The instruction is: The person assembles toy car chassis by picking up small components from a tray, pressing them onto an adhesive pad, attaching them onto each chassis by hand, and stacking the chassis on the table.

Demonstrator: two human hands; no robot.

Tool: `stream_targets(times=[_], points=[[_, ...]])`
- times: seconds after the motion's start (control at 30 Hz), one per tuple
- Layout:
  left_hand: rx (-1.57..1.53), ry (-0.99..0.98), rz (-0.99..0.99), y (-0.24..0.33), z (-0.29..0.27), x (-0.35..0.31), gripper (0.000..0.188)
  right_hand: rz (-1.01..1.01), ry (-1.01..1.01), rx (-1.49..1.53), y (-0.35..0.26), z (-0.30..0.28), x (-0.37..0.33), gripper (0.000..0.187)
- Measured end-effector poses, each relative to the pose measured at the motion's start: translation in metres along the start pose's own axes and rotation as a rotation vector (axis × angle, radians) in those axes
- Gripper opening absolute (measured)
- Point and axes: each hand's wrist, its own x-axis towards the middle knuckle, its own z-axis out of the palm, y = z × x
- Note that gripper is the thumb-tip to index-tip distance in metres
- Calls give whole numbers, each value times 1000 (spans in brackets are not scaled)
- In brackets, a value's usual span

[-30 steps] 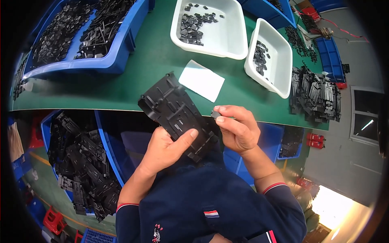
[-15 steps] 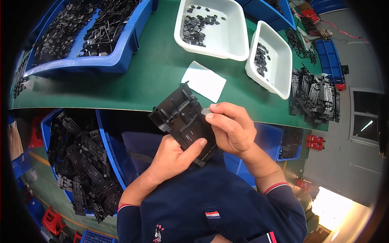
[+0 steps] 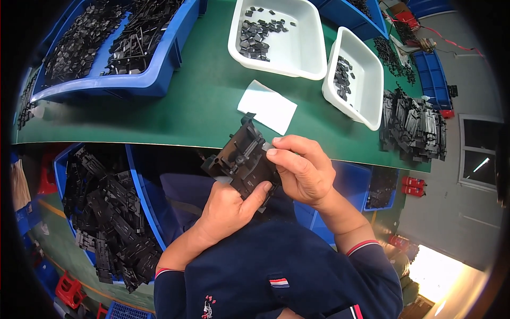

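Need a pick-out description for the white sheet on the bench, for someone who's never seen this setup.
Start at the green table. Between the long blue bin on the left and the two white trays on the right, near the table's front edge, lies the white sheet. It is the only flat, thin, white thing there: the trays are deep and hold small dark parts, while it lies bare, just beyond the black plastic part held in both hands.
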Motion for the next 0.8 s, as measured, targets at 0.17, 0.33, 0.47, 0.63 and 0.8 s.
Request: stream_targets(times=[0.17, 0.33, 0.47, 0.63, 0.8], points=[[-3, 1, 4, 2, 1, 2, 9, 4, -5, 4, 0, -1, 0, 36], [5, 21, 24, -2, 2, 2, 8, 16, -12, 9, 1, -2, -1, 36], [69, 28, 50, -2, 2, 2, 8, 29, -15, 13, 0, -2, 0, 36], [126, 51, 115, -3, 3, 5, 10, 21, -23, 0, 1, -2, 1, 35], [131, 64, 122, -4, 3, 7, 11, 47, -35, 1, 0, -2, -3, 32]])
